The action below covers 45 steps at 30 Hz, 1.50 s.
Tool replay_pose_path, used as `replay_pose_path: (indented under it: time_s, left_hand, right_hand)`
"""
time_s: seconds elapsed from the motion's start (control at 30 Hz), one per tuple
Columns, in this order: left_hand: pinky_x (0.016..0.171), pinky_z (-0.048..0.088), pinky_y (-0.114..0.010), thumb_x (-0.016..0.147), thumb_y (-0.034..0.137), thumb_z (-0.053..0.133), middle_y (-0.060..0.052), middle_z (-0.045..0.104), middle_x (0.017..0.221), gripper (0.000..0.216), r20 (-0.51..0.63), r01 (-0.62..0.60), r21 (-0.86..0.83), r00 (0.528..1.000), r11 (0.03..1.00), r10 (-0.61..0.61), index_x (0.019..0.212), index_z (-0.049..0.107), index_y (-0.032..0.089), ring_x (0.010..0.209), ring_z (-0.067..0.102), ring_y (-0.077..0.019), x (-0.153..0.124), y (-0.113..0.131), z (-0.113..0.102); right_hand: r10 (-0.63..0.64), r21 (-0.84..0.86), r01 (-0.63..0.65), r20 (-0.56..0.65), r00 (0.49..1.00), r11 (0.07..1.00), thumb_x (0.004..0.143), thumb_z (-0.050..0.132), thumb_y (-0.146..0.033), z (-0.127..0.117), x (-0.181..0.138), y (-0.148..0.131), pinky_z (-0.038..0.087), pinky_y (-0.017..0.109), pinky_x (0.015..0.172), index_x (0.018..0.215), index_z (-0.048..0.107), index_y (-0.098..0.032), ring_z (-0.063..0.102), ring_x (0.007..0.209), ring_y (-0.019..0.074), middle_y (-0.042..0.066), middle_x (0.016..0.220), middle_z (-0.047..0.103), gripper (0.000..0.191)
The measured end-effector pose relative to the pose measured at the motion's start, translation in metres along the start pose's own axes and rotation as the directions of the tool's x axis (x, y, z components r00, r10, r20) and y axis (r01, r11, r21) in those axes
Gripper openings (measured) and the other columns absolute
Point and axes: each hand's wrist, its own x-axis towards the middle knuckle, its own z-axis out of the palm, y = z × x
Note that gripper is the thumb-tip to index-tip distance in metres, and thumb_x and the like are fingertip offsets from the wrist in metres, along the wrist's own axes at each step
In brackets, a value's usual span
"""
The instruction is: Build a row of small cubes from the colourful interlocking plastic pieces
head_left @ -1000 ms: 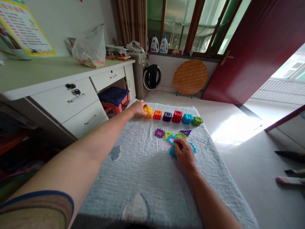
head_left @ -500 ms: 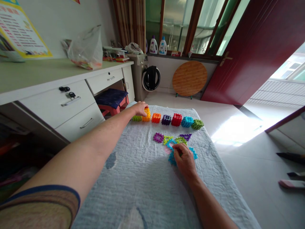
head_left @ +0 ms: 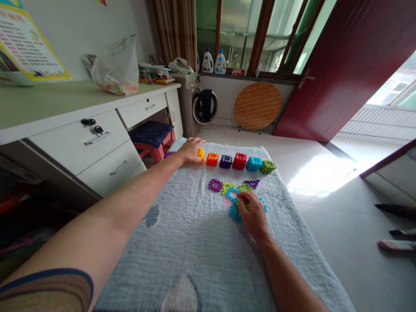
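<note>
A row of colourful plastic cubes stands at the far end of a grey-blue quilted blanket (head_left: 195, 242): yellow cube (head_left: 200, 155), orange (head_left: 212, 159), purple (head_left: 225, 161), red (head_left: 239, 160), blue (head_left: 253, 164), green (head_left: 267, 167). My left hand (head_left: 189, 150) reaches to the row's left end, its fingers curled against the yellow cube. In front of the row lie flat pieces, among them a purple square (head_left: 215, 185) and a purple triangle (head_left: 252, 183). My right hand (head_left: 251, 213) rests on this pile and pinches a flat blue piece (head_left: 234, 211).
A white desk with drawers (head_left: 97, 138) runs along the left, with a plastic bag (head_left: 117, 65) on top. A stool with a blue cushion (head_left: 152, 132) stands under it. A round wooden tabletop (head_left: 257, 105) leans on the far wall beside a dark red door (head_left: 341, 65).
My left hand has slid down beside the yellow cube and now hides the green block at the row's left end. My right hand has stayed on the flat pieces, its fingers shifting slightly.
</note>
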Motion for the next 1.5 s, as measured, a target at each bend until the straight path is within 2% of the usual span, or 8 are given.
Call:
replay_pose_path:
  time_s: [0.13,0.4,0.6,0.83,0.93,1.07,1.3,1.5]
  left_hand:
    - [0.108,0.033,-0.043,0.066,0.018,0.059,-0.011,0.056,0.126,0.059,-0.063,-0.134,-0.087,0.990,0.987,0.129,0.124,0.055,0.017,0.119,0.049,-0.0276,-0.036,0.042,0.006]
    - [0.104,0.041,-0.037,0.069,0.014,0.059,-0.011,0.060,0.124,0.048,0.155,-0.132,-0.238,0.973,0.962,0.172,0.117,0.059,0.015,0.116,0.054,-0.0245,-0.075,0.095,0.050]
    - [0.101,0.043,-0.035,0.081,0.018,0.055,-0.010,0.064,0.121,0.036,0.151,-0.007,-0.201,0.988,0.980,0.038,0.116,0.062,0.016,0.110,0.059,-0.0229,-0.078,0.107,0.057]
    - [0.080,0.050,-0.028,0.090,0.022,0.042,-0.003,0.072,0.091,0.030,0.135,0.275,-0.395,0.961,0.877,-0.240,0.110,0.064,0.021,0.085,0.066,-0.0181,-0.097,0.117,0.035]
    - [0.080,0.050,-0.029,0.086,0.021,0.047,-0.002,0.071,0.090,0.028,0.153,0.280,-0.418,0.959,0.864,-0.237,0.108,0.064,0.022,0.084,0.065,-0.0177,-0.107,0.118,0.032]
    - [0.097,0.044,-0.035,0.082,0.018,0.053,-0.009,0.065,0.108,0.025,0.029,0.258,-0.310,0.965,0.915,-0.262,0.102,0.067,0.019,0.104,0.059,-0.0224,-0.117,0.114,0.036]
    - [0.096,0.043,-0.039,0.065,0.047,0.076,-0.011,0.062,0.112,0.054,0.080,0.141,-0.264,0.989,0.954,-0.124,0.110,0.066,0.019,0.106,0.055,-0.0284,-0.128,0.113,0.033]
    - [0.087,0.046,-0.031,0.083,0.037,0.058,-0.006,0.070,0.101,0.026,0.109,0.134,-0.336,0.989,0.932,-0.103,0.102,0.068,0.021,0.096,0.062,-0.0217,-0.129,0.112,0.028]
  right_hand:
    - [0.002,0.004,-0.002,-0.057,0.998,1.000,0.081,0.049,-0.022,-0.004,0.002,0.002,0.046,0.028,0.070,0.084,0.065,-0.019,0.057,0.072,0.0156,0.003,0.083,0.063,0.016]
    - [0.063,0.024,-0.060,-0.166,0.984,0.998,0.081,0.049,-0.028,-0.011,0.005,0.008,0.047,0.030,0.071,0.084,0.065,-0.019,0.059,0.072,0.0171,0.004,0.081,0.065,0.018]
    - [0.077,0.004,-0.077,-0.198,0.977,0.997,0.079,0.049,-0.029,-0.011,0.006,0.013,0.047,0.031,0.072,0.083,0.066,-0.019,0.060,0.074,0.0183,0.005,0.081,0.067,0.019]
    - [0.054,-0.012,-0.057,-0.178,0.983,0.998,0.078,0.049,-0.027,-0.011,0.007,0.012,0.047,0.032,0.073,0.082,0.065,-0.019,0.059,0.074,0.0182,0.005,0.081,0.066,0.019]
    - [0.051,-0.013,-0.054,-0.155,0.987,0.998,0.078,0.050,-0.027,-0.010,0.007,0.011,0.047,0.032,0.073,0.082,0.066,-0.019,0.059,0.074,0.0181,0.005,0.081,0.066,0.018]
    - [0.053,-0.011,-0.056,-0.151,0.987,0.998,0.077,0.050,-0.027,-0.010,0.007,0.012,0.047,0.033,0.073,0.083,0.066,-0.018,0.059,0.075,0.0186,0.006,0.082,0.066,0.019]
    - [0.065,-0.031,-0.069,-0.129,0.990,0.997,0.076,0.050,-0.029,-0.009,0.007,0.013,0.047,0.033,0.072,0.083,0.067,-0.018,0.059,0.073,0.0189,0.006,0.082,0.067,0.021]
    - [0.064,-0.030,-0.069,-0.123,0.990,0.997,0.076,0.050,-0.028,-0.008,0.006,0.012,0.047,0.032,0.070,0.083,0.067,-0.019,0.058,0.071,0.0182,0.005,0.081,0.067,0.021]
